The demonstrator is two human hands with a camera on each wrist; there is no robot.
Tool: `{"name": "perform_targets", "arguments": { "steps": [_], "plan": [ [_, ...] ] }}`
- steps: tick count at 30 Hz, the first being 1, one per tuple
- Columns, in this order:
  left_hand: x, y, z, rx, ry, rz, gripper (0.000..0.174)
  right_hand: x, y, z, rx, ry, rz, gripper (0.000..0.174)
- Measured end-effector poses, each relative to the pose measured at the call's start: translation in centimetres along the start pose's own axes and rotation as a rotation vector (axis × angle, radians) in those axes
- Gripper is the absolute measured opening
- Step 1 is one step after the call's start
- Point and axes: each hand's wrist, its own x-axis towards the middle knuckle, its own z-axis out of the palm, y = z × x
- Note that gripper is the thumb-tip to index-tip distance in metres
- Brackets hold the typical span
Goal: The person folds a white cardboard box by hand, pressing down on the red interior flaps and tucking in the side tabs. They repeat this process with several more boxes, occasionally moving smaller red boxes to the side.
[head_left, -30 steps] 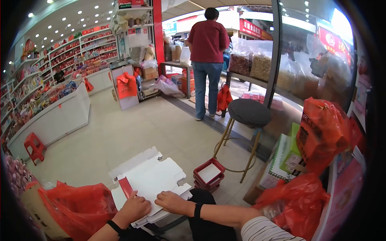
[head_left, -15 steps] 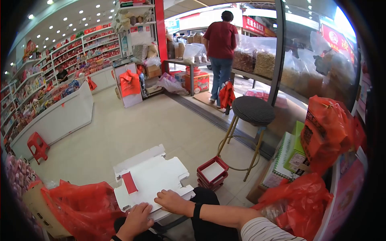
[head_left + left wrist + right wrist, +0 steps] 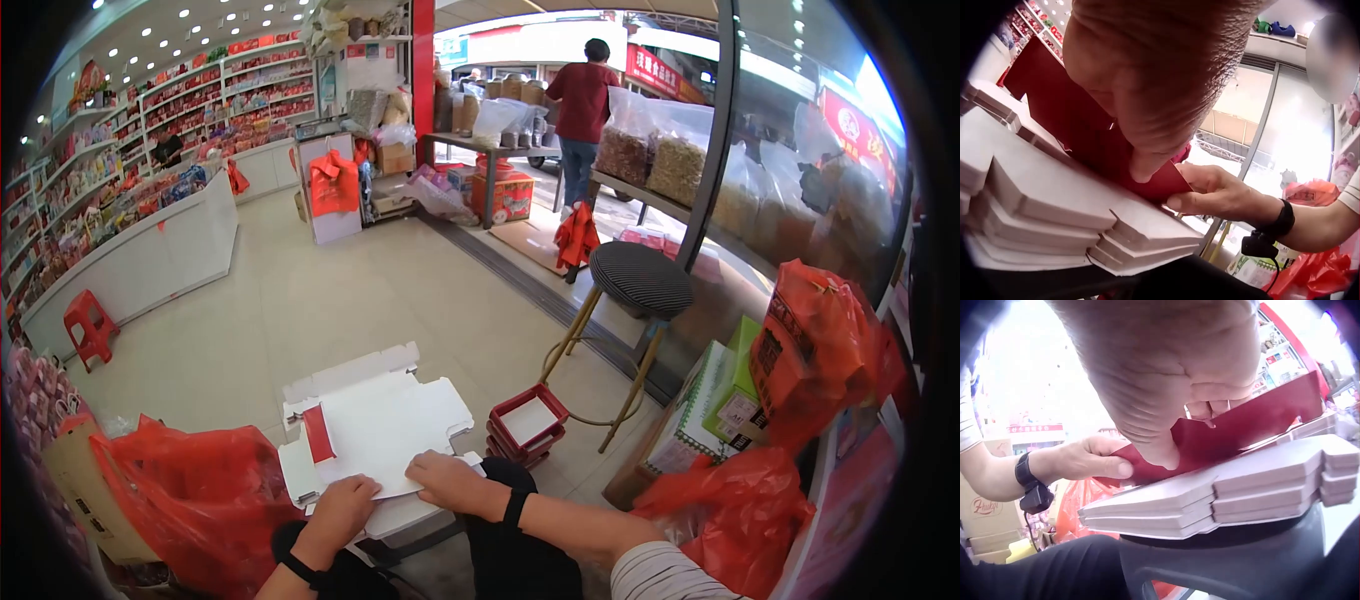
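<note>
A flat die-cut cardboard box blank (image 3: 395, 420), white on top with a red flap (image 3: 319, 433), lies on a stack of similar blanks (image 3: 1260, 487). My left hand (image 3: 342, 512) pinches its near edge at the left. Farther right along that edge, my right hand (image 3: 455, 485) pinches it too. Both wrist views show the near edge tilted up off the stack, its red underside (image 3: 1079, 119) facing me. Each thumb presses that red face, and the fingers are partly hidden behind it. Under the stack is a dark grey stool (image 3: 1229, 556).
Red trays (image 3: 528, 420) with white bottoms stand stacked on the floor at the right. Beyond them is a round black stool (image 3: 640, 280). Red plastic bags (image 3: 200, 490) flank me, with boxes (image 3: 690, 410) on the right. A person (image 3: 582, 110) stands beyond the doorway.
My left hand has left the red flap for the blank's near edge, which now bends upward between both hands. My right hand has shifted slightly right. The person outside has walked farther off.
</note>
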Motion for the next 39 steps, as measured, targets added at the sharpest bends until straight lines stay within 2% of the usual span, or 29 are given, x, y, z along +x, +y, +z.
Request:
{"name": "perform_targets", "arguments": {
  "steps": [3, 4, 5, 8, 10, 12, 14, 16, 23, 28, 30, 32, 34, 35, 39],
  "plan": [
    [-0.1, -2.2, 0.3, -0.051, -0.009, -0.051, 0.012, 0.2, 2.0, -1.0, 0.048, 0.008, 0.078, 0.02],
    [0.0, -2.9, 0.5, -0.027, -0.009, -0.071, 0.01, 0.4, 2.5, -1.2, 0.155, 0.045, 0.083, 0.017],
    [0.2, -3.3, 0.3, -0.073, 0.026, -0.055, 0.013, 0.6, 2.7, -1.3, 0.16, 0.084, 0.083, 0.015],
    [1.5, -3.4, -1.1, -0.108, -0.119, -0.189, 0.021, 1.4, 3.4, -2.3, 0.207, 0.024, 0.147, 0.008],
    [2.1, -3.9, -1.8, -0.137, -0.175, -0.192, 0.026, 2.5, 2.9, -3.9, 0.256, -0.103, 0.243, 0.013],
    [2.9, -3.5, -3.0, -0.282, -0.23, -0.359, 0.029, 3.7, 2.7, -5.3, 0.271, -0.221, 0.312, 0.019],
    [3.4, -3.8, -3.7, -0.292, -0.264, -0.445, 0.033, 4.4, 3.1, -5.6, 0.239, -0.229, 0.311, 0.022],
    [3.7, -4.6, -3.6, -0.236, -0.257, -0.421, 0.034, 5.6, 3.1, -6.2, 0.202, -0.342, 0.387, 0.025],
    [4.6, -4.4, -3.4, -0.087, -0.228, -0.415, 0.035, 7.2, 4.6, -4.8, -0.034, -0.355, 0.262, 0.035],
    [4.8, -3.3, -1.8, 0.13, -0.128, -0.391, 0.036, 8.1, 5.2, -4.6, 0.037, -0.424, 0.368, 0.036],
    [5.1, -3.6, -1.6, 0.117, -0.127, -0.411, 0.037, 8.5, 5.4, -4.7, 0.098, -0.452, 0.424, 0.036],
    [5.8, -4.1, -1.7, 0.074, -0.182, -0.466, 0.039, 8.9, 5.2, -5.0, 0.188, -0.48, 0.516, 0.036],
    [6.9, -4.3, -2.6, -0.003, -0.288, -0.561, 0.04, 9.7, 5.1, -5.3, 0.133, -0.527, 0.522, 0.037],
    [6.8, -4.9, -2.1, 0.079, -0.251, -0.48, 0.042, 10.0, 5.2, -5.2, 0.105, -0.55, 0.522, 0.037],
    [6.5, -6.2, -0.5, 0.165, -0.124, -0.359, 0.043, 10.5, 6.0, -4.6, 0.077, -0.567, 0.511, 0.039]
  ]
}}
